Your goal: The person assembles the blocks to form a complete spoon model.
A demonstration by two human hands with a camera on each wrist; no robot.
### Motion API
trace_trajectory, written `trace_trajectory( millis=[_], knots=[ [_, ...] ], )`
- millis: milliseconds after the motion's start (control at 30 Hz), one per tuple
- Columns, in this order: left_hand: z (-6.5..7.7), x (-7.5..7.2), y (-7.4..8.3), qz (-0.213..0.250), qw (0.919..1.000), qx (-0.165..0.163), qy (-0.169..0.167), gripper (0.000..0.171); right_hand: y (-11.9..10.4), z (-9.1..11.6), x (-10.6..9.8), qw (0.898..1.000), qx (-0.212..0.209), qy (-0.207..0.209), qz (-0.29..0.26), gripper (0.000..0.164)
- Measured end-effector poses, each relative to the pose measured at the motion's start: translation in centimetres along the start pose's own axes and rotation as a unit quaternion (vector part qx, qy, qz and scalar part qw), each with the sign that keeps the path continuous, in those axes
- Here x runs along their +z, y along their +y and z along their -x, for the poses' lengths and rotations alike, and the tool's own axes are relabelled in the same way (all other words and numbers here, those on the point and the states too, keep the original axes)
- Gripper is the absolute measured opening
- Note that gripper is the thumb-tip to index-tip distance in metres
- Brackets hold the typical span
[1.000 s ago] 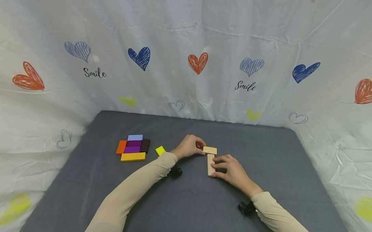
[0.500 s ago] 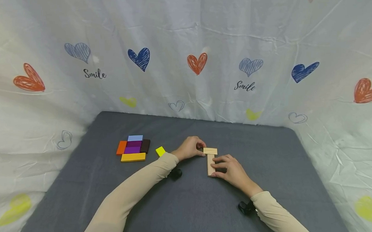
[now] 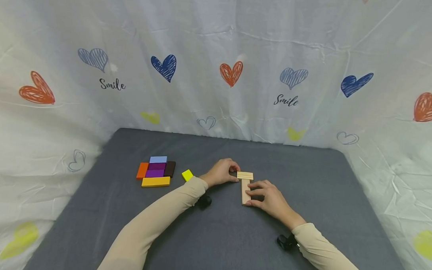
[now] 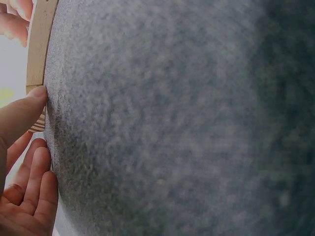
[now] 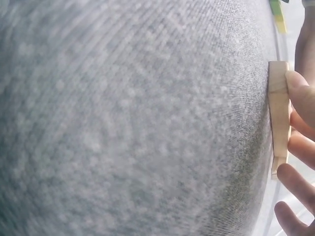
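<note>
Two pale wooden blocks meet in a T shape on the grey table. The grooved block (image 3: pixel 244 175) lies crosswise at the far end of the plain block (image 3: pixel 245 195), which points toward me. My left hand (image 3: pixel 220 172) pinches the grooved block's left end between thumb and fingers; in the left wrist view the thumb (image 4: pixel 27 110) presses right where the two blocks meet. With thumb and fingertips, my right hand (image 3: pixel 272 198) holds the plain block along its right side and near end. The right wrist view shows the wooden block (image 5: pixel 279 115) edge-on beside the fingers (image 5: pixel 298 182).
A flat cluster of coloured blocks lies at the left: light blue (image 3: pixel 158 159), orange (image 3: pixel 142 170), purple (image 3: pixel 154 173), dark brown (image 3: pixel 169 168) and amber (image 3: pixel 155 181). One yellow block (image 3: pixel 187 175) lies close to my left wrist. A white curtain (image 3: pixel 219 39) with printed hearts surrounds the table.
The grooved block has shifted very slightly toward me and to the right, squarer over the plain block's end. My right hand has stayed in place.
</note>
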State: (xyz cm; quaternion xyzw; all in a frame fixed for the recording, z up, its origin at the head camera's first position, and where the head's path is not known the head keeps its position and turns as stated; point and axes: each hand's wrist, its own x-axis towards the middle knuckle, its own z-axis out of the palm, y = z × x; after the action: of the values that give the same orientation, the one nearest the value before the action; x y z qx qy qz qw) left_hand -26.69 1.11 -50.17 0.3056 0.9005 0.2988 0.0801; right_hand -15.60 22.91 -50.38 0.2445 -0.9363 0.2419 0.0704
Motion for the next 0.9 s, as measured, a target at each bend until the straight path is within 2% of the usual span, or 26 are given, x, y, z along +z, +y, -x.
trace_trajectory(
  millis=[167,300,433,533,700,900],
  knots=[
    [0.0,0.0,-0.2,0.008,0.9999,0.004,-0.005,0.034,0.1,0.0,0.1,1.000,-0.005,0.009,0.001,0.039],
    [-0.1,-0.3,-0.3,0.023,0.9994,0.012,-0.021,0.043,0.1,0.0,0.2,1.000,-0.007,0.013,0.000,0.039],
    [0.3,-1.4,-0.5,0.032,0.9984,0.021,-0.042,0.057,0.0,0.0,0.1,1.000,-0.002,0.009,-0.006,0.039],
    [1.0,-2.7,-0.7,0.038,0.9981,0.030,-0.038,0.060,0.0,0.0,0.0,1.000,0.000,0.004,-0.008,0.040],
    [3.8,-6.1,-0.8,0.061,0.9970,0.046,0.009,0.055,0.0,0.0,0.0,1.000,0.009,0.000,-0.009,0.039],
    [9.3,-10.4,-2.1,0.086,0.9912,0.031,0.096,0.043,0.0,0.1,0.0,1.000,-0.008,0.009,-0.008,0.039]
  ],
)
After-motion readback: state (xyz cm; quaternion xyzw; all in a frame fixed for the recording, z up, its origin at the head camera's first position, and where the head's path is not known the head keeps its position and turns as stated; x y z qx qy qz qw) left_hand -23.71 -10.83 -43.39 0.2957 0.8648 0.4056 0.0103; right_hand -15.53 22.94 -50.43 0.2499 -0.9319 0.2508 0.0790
